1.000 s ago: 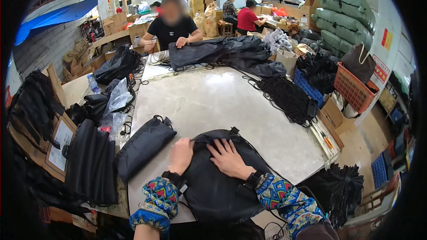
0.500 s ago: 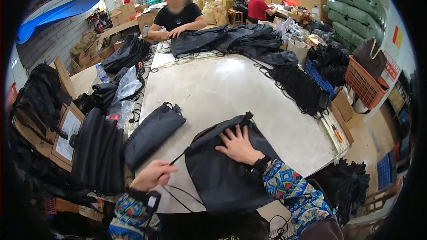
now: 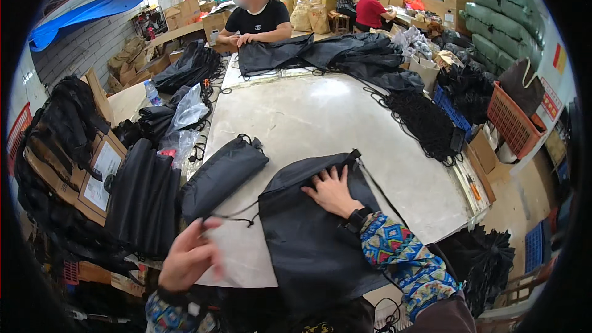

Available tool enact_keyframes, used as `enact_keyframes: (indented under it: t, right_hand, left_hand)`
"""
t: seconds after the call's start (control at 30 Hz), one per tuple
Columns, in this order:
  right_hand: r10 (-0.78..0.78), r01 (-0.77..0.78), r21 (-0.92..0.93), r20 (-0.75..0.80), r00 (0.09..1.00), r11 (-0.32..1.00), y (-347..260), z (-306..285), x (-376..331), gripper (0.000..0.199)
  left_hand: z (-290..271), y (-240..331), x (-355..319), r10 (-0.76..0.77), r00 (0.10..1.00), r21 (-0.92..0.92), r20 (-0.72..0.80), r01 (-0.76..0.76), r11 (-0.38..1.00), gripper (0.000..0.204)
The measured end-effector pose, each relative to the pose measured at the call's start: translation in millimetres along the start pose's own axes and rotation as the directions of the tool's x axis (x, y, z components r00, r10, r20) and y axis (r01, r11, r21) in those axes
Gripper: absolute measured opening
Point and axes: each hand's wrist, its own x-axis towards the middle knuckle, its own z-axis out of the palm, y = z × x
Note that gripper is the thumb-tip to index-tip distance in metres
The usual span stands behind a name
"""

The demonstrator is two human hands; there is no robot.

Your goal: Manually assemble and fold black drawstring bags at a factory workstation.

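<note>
A black drawstring bag [image 3: 308,243] lies flat on the table before me. My right hand [image 3: 335,192] presses on its upper part, palm down with fingers spread. A thin black cord [image 3: 245,218] with a knotted end sticks out from the bag's upper left corner. My left hand [image 3: 191,256] hovers left of the bag near that cord, blurred, its fingers apart and seemingly holding nothing. Another cord [image 3: 382,191] trails down the bag's right side. Just beyond my left hand lies a rolled black bag [image 3: 225,176].
Black rolled pieces [image 3: 140,200] and a cardboard box [image 3: 92,188] crowd the left side. Across the table [image 3: 296,111], a person [image 3: 258,24] handles black fabric [image 3: 333,52]. A heap of black cords [image 3: 422,123] lies at the right edge, near orange-handled snips [image 3: 473,188].
My left hand has let go of the cord and moved down and left. The cord now lies loose beside the bag. My right hand stays spread on the fabric.
</note>
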Motion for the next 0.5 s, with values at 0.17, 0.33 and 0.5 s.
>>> enact_keyframes:
  t: [0.17,0.33,0.5]
  right_hand:
    - [-0.023,0.119,0.332,-0.279,0.96,0.936,-10,-3,5,0.021]
    - [0.305,-0.27,0.145,-0.537,0.786,0.952,39,-33,5,0.052]
    - [0.125,-0.23,0.864,0.194,0.973,0.448,84,-35,15,0.04]
  left_hand:
    - [70,-55,128,-0.178,0.901,0.796,0.395,-0.239,0.556,0.034]
    - [33,-129,172,0.125,0.963,0.969,0.24,-0.229,-0.095,0.062]
    - [19,-128,195,-0.103,0.995,0.994,-0.018,0.007,-0.111,0.113]
